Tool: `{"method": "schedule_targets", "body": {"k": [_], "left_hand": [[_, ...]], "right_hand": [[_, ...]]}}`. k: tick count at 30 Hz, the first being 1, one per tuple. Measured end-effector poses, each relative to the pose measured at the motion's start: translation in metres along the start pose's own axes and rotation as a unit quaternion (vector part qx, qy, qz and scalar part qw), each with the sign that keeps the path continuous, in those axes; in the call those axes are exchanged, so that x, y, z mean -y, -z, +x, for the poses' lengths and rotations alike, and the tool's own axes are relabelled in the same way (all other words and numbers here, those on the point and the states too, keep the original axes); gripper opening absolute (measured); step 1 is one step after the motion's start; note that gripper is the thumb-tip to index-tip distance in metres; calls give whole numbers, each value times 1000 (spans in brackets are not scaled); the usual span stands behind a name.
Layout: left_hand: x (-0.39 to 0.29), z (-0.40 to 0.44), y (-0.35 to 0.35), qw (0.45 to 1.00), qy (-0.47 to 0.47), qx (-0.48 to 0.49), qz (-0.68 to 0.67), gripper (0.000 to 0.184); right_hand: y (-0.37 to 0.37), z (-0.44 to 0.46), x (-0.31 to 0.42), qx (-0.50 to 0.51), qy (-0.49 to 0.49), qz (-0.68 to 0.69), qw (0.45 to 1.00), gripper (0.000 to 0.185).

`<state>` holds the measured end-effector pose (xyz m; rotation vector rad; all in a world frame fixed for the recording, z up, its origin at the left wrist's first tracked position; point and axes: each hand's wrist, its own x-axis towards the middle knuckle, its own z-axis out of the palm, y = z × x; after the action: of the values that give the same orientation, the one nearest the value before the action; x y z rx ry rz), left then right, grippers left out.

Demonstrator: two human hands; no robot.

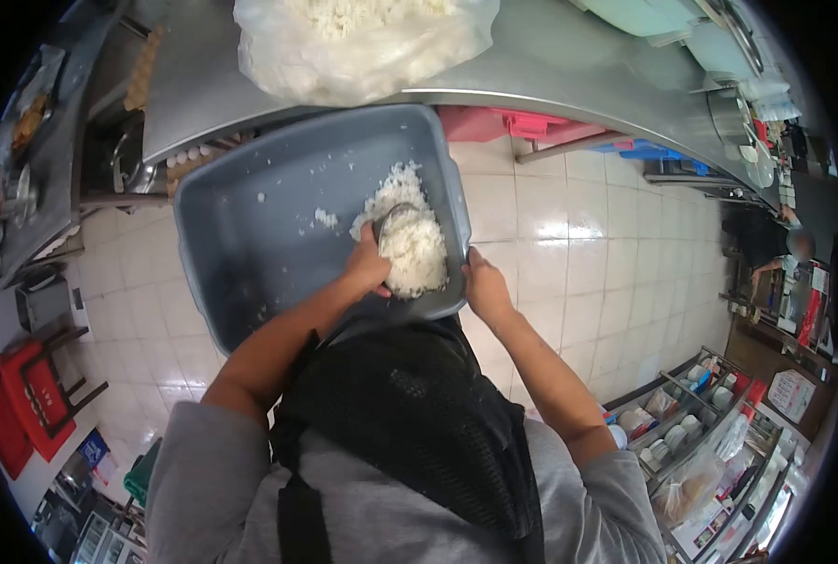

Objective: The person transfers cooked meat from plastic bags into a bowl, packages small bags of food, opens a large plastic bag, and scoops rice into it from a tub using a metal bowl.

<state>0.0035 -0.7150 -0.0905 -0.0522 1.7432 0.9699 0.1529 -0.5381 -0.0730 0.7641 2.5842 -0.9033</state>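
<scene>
A large grey plastic tub is held against my front, below the counter edge. White cooked rice is heaped along its right side, and loose grains stick to the floor and walls. My left hand reaches inside and is closed on what looks like a metal bowl. Only part of the bowl's curved rim shows; rice fills and hides the rest. My right hand grips the tub's right rim near the front corner, its fingers partly hidden behind the rim.
A steel counter runs across the front, bearing a clear plastic bag of rice. Pink bins stand under it. At lower right is a shelf rack with cups; red chairs stand at left. Another person is at far right.
</scene>
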Motion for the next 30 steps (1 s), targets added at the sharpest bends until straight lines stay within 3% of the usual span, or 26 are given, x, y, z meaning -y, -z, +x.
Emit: {"method": "schedule_targets", "body": {"k": [4, 8, 11, 14, 18, 22, 25, 28, 29, 30], "left_hand": [[37, 1, 13, 984, -46, 44, -167, 91], [82, 30, 23, 962, -7, 97, -254, 84], [90, 28, 30, 962, -21, 103, -253, 53], [97, 8, 47, 948, -64, 107, -293, 47], [86, -19, 84, 956, -61, 70, -278, 53], [57, -65, 122, 951, -109, 44, -286, 52], [46, -100, 148, 943, -137, 12, -304, 50], [24, -133, 168, 937, -163, -8, -309, 48], [15, -146, 174, 937, -166, -13, -306, 48], [7, -157, 178, 938, -167, -17, -304, 47]], "right_hand": [[-2, -1, -4, -24, 17, 54, 998, 41], [6, -4, 0, -15, 1, 77, 997, 41], [-4, 0, -15, -37, 43, 94, 994, 42], [17, 6, -12, -61, 65, 100, 991, 41], [82, 21, 71, -180, 135, 173, 959, 36], [154, 36, 159, -357, 357, 89, 858, 46], [187, 40, 208, -405, 371, 170, 818, 61], [206, 62, 235, -426, 334, 191, 819, 79], [210, 79, 236, -425, 307, 177, 833, 87], [213, 91, 238, -441, 294, 107, 841, 81]]}}
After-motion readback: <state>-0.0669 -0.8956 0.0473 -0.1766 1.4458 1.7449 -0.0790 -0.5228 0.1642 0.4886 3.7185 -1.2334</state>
